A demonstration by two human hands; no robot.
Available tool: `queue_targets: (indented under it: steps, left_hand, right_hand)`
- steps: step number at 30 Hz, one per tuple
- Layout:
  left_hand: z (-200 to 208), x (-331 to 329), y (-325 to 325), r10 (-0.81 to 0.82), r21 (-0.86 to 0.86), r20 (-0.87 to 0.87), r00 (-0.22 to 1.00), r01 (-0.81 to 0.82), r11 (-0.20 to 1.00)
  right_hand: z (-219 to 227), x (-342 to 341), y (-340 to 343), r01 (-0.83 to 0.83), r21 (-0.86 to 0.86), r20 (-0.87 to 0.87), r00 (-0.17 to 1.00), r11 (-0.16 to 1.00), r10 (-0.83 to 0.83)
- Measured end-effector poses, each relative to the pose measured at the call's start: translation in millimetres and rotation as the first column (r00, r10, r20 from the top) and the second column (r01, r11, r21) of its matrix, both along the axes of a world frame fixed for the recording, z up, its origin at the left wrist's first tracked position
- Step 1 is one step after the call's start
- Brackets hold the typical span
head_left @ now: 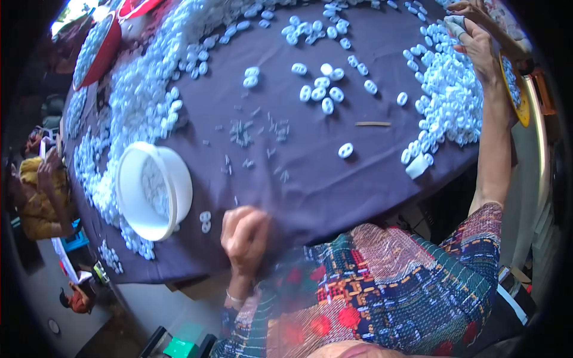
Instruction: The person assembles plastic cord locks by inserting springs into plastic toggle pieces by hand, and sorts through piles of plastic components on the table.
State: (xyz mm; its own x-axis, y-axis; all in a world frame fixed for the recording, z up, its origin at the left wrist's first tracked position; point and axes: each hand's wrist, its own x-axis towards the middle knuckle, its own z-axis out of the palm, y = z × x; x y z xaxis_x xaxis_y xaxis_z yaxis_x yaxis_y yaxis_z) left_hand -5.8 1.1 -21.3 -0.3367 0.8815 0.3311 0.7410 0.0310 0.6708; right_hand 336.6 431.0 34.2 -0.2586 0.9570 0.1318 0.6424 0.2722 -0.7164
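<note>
My left hand [245, 235] is closed, low over the table's near edge. Whatever its fingers hold, if anything, is hidden. Close by on its left lie a few small white oval plastic pieces with two holes [205, 221]. My right arm reaches to the far right. There my right hand [478, 51] is closed around a pale grey-blue cloth [456, 25], beside a big heap of the same white oval pieces [450, 89]. Small thin translucent slivers [242, 133] lie scattered on the dark tablecloth [322, 197] beyond my left hand.
A white tub [179, 185] with small pale pieces inside stands left of my left hand. Behind it spreads a long heap of white pieces [134, 95]. A red bowl [104, 56], a thin stick [373, 124] and a yellow tray [523, 98] are around. Another person's hand [468, 9] is at the top right.
</note>
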Motion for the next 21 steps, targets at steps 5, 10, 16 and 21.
queue_targets:
  steps: [5, 10, 16, 21]
  left_hand:
    - [-3.3, -4.6, 3.7, 0.003, 0.048, -0.010, 1.000, -0.003, 0.999]
    - [-7.9, -10.6, 3.7, -0.047, 0.125, -0.040, 0.998, 0.052, 0.991]
    - [-13.8, -7.7, 4.6, -0.071, 0.207, -0.011, 0.997, 0.071, 0.976]
    - [-6.7, -7.0, -0.6, -0.110, 0.240, 0.028, 0.994, 0.100, 0.966]
  right_hand:
    - [21.9, -70.9, -115.2, -0.317, -0.025, -0.049, 0.947, 0.948, 0.316]
    - [12.3, -127.5, -216.8, -0.615, 0.126, 0.054, 0.788, 0.778, 0.614]
    - [-25.5, -172.3, -274.9, -0.578, 0.057, -0.343, 0.754, 0.814, 0.560]
    - [-51.6, -200.6, -303.9, -0.443, 0.276, -0.092, 0.871, 0.853, 0.482]
